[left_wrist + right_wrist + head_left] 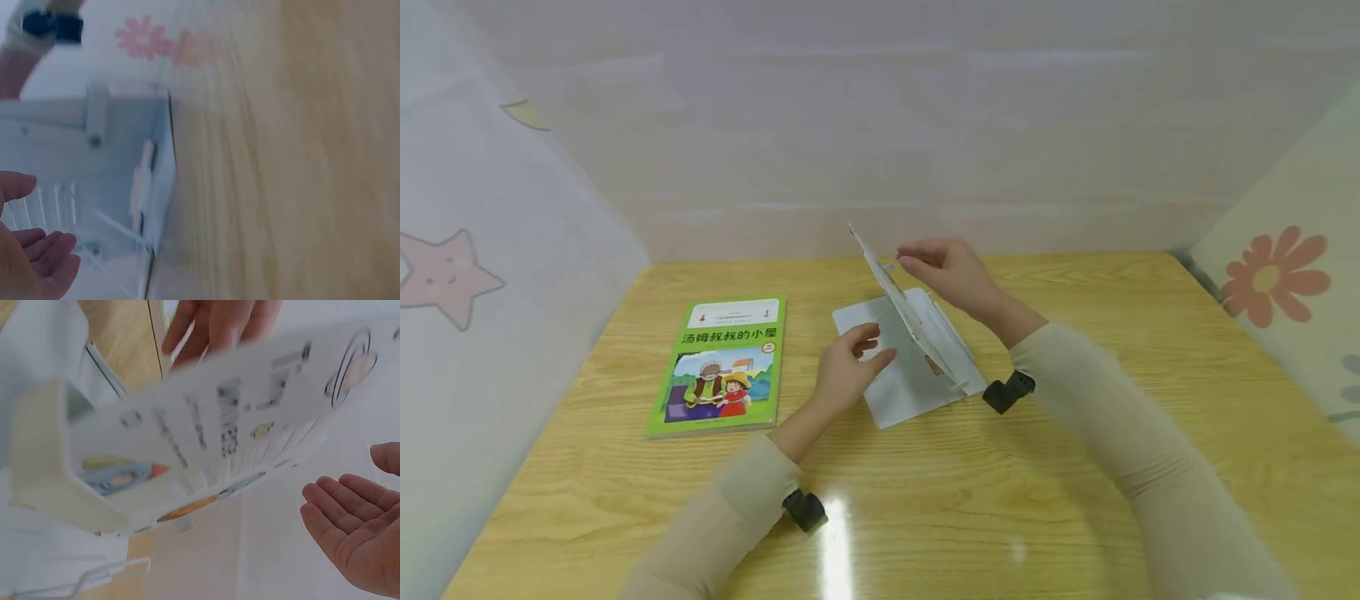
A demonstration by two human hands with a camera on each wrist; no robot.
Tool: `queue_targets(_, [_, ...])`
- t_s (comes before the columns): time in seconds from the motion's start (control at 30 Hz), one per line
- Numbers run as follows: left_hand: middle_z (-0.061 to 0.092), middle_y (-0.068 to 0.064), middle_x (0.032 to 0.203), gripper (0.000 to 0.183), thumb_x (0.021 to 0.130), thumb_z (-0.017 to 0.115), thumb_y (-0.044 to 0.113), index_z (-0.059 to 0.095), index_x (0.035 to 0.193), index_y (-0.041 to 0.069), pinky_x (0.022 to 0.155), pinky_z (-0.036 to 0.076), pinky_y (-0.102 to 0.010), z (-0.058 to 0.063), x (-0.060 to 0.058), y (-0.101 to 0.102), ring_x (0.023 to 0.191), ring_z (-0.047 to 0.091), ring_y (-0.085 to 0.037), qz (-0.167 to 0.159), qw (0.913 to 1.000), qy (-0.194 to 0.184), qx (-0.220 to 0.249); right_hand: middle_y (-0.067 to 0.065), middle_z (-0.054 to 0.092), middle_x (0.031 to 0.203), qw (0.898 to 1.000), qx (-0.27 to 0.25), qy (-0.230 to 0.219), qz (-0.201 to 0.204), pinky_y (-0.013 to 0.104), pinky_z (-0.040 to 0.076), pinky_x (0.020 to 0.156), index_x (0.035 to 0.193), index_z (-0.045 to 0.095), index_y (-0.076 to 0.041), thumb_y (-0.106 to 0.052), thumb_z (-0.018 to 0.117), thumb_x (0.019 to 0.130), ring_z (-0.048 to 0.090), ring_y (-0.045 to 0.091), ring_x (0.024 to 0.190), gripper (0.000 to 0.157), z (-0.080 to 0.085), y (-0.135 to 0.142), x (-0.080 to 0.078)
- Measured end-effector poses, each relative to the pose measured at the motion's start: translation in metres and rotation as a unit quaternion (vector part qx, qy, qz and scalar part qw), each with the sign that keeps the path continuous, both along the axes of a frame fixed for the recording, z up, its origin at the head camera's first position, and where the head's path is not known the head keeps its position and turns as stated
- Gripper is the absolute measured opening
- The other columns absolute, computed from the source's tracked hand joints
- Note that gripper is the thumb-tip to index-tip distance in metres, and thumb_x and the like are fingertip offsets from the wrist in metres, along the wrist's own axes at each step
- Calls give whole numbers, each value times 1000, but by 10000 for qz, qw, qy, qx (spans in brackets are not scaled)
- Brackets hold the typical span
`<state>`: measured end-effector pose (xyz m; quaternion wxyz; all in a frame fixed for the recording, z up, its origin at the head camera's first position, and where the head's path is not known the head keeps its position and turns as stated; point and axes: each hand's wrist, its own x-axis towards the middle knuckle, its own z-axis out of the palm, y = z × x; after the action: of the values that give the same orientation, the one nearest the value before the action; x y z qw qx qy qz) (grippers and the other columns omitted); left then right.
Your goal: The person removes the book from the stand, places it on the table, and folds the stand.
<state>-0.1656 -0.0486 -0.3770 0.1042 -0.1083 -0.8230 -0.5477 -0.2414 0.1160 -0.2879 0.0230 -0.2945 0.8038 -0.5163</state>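
A white book stand (898,300) is on the table, its panel tilted up from a flat base plate (891,400). In the right wrist view, the panel (206,431) carries printed lettering, a rocket and planets, with a pale ledge (44,450) at its lower end. My left hand (846,371) hovers over the base on the panel's left side, fingers loosely bent and holding nothing. To the panel's upper right, my right hand (951,271) has its fingers extended; the right wrist view shows that hand (359,525) apart from the panel with a bare palm.
A green-bordered picture book (718,367) lies flat to the left of the stand. The wooden table (910,517) meets a pale wall (895,150) at its far edge. Side walls bear a pink star (448,279) and a red flower (1273,275).
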Motion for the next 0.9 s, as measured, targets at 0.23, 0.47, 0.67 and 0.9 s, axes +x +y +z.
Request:
queue_targets(0.23, [46, -18, 121, 62, 74, 68, 26, 43, 122, -4, 88, 38, -39, -8, -23, -22, 108, 45, -29, 254, 9963, -319, -755, 13, 53, 114, 9993, -288, 215, 107, 31, 43, 83, 115, 51, 4, -18, 52, 87, 52, 18, 100, 36, -13, 7, 33])
queue_targets(0.47, [36, -18, 129, 83, 69, 71, 36, 31, 130, -3, 94, 31, -40, -16, -35, -28, 117, 33, -30, 19, 9846, -924, -1481, 11, 54, 113, 9985, -235, 484, 101, 33, 46, 78, 116, 53, 0, -17, 51, 88, 53, 20, 98, 33, -33, 12, 57])
queue_targets(0.67, [35, -18, 131, 91, 65, 74, 36, 27, 131, -5, 94, 32, -35, -32, -40, -30, 118, 33, -25, -263, 9781, -1159, -1709, 11, 51, 118, 9966, -330, 739, 135, 36, 42, 85, 118, 52, -1, -15, 55, 85, 48, 21, 106, 36, -45, 14, 71])
queue_targets(0.9, [35, -19, 129, 88, 64, 76, 23, 27, 130, -8, 96, 29, -33, -43, -41, -32, 117, 34, -25, -615, 9762, -747, -1940, 13, 53, 114, 9900, -573, 1289, 84, 29, 42, 84, 115, 53, 3, -2, 62, 77, 49, 19, 105, 40, -51, 13, 75])
